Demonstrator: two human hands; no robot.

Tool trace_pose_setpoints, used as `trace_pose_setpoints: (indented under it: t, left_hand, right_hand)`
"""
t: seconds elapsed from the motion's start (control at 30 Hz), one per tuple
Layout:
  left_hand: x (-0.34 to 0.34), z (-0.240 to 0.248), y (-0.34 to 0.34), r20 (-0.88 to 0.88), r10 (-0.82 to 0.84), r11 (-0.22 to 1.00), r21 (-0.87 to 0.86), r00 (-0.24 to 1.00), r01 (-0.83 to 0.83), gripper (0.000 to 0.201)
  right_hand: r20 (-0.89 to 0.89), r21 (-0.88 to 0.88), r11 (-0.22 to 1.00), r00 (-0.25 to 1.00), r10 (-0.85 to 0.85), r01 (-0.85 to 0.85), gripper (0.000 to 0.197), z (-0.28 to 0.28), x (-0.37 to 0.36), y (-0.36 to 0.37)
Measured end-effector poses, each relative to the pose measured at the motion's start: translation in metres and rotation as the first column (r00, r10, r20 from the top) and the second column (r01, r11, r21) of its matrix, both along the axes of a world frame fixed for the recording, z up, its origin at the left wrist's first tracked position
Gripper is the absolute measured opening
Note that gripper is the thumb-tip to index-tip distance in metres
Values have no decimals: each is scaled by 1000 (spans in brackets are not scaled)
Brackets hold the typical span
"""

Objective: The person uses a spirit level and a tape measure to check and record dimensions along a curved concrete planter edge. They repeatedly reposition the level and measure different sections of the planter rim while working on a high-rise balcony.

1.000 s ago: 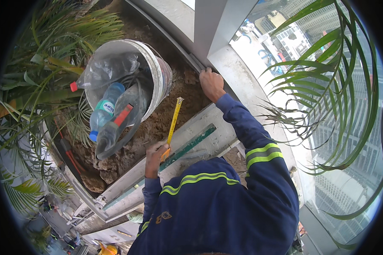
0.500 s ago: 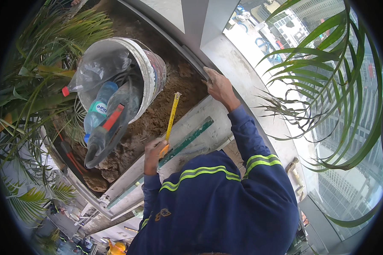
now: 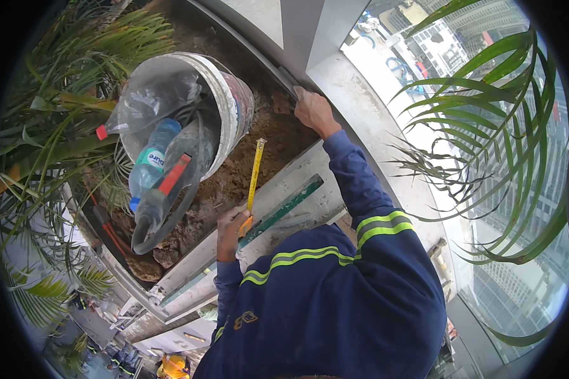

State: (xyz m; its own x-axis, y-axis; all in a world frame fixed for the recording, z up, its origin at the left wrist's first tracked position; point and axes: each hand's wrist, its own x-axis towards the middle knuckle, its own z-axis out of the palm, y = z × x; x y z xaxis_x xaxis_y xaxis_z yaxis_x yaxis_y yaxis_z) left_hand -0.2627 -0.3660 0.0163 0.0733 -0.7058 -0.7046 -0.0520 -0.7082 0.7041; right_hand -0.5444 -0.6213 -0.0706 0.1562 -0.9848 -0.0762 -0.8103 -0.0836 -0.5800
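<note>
while your left hand [image 3: 229, 232] holds the tape measure [image 3: 245, 225] in bent fingers, its yellow blade [image 3: 255, 177] extends past them over the brown soil [image 3: 224, 199]. your right hand [image 3: 315, 112] touches the grey rim [image 3: 259, 55]; whether its fingers grip, i cannot tell. a tilted white bucket [image 3: 222, 120] with plastic bottles [image 3: 148, 165] sits near palm leaves [image 3: 107, 50]; buildings [image 3: 509, 271] appear at right.

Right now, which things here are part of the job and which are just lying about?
In use:
- yellow tape measure, extended, in the left hand
- grey planter rim, right hand at it

Apparently just there, untouched:
- white bucket
- plastic bottles in its mouth
- palm fronds
</note>
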Motion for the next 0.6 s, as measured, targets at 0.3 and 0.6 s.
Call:
trace_pose_setpoints:
  t: [0.3, 0.6]
  left_hand:
    - [2, -5, 1, -33, 12, 1000, 7, 999, -12, 25]
    - [1, -3, -3, 70, -46, 995, -90, 997, 52, 27]
  right_hand:
    - [-10, 19, 999, 999, -48, 48, 24, 4, 4, -3]
    - [0, -94, 985, 989, -145, 145, 31, 26, -11, 19]
